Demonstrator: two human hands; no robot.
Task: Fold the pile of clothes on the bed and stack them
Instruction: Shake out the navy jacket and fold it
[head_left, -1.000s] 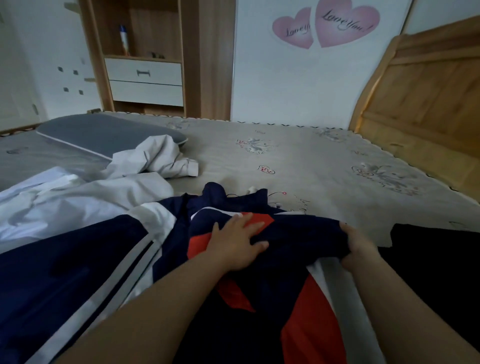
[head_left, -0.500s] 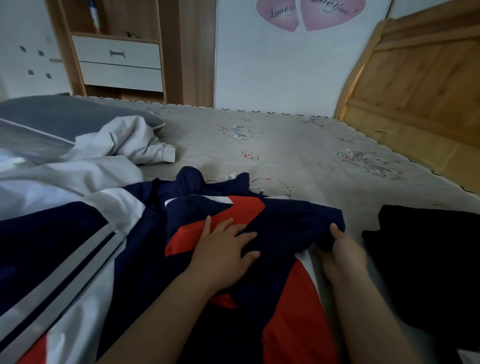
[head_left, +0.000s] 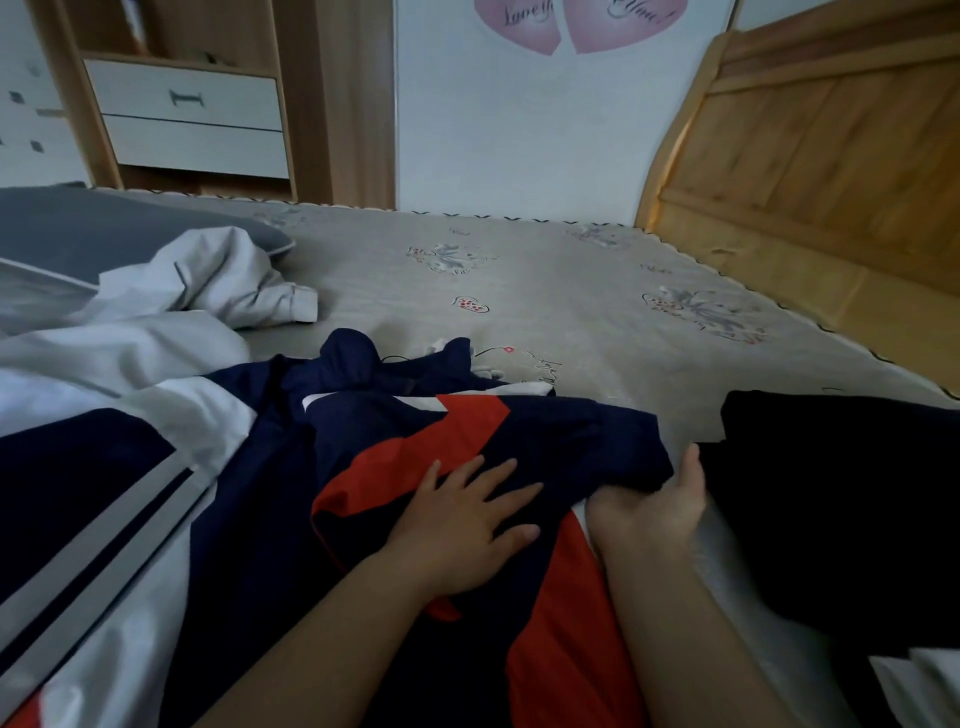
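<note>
Fingers (head_left: 511, 470) of the left hand (head_left: 457, 530) lie spread and flat, pressing on the navy, red and white jacket of smooth, slightly shiny cloth (head_left: 415, 467), while the right hand (head_left: 649, 506) sits palm-up at the jacket's right edge, its fingers tucked under the folded navy cloth and its thumb upright beside it, pinching that edge. The jacket lies on the wide bed with a grey printed sheet (head_left: 571, 291), whose scalloped edge meets a honey-coloured wooden headboard (head_left: 831, 171) of grooved planks at right. Left of the jacket sprawls a navy and white garment with grey stripes (head_left: 104, 493), and behind it a rumpled white garment (head_left: 208, 280) rests against a flat grey pillow (head_left: 104, 228). A matte black garment (head_left: 841, 493) lies just right of the right hand.
</note>
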